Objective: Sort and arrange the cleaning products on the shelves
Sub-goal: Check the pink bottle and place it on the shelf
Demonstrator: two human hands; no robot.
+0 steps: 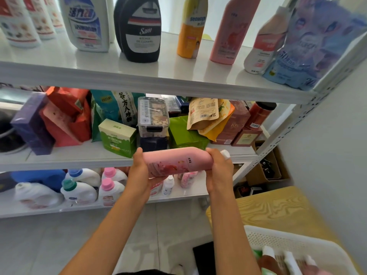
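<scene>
Head view: the left hand [140, 167] wraps the bottom end of the pink bottle [174, 161], lying sideways before the middle shelf [79, 161]. The right hand [218, 167] grips its neck; the white cap [225, 153] probably points right.

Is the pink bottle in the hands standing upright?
No, the pink bottle lies sideways, gripped by the left hand and right hand.
</scene>
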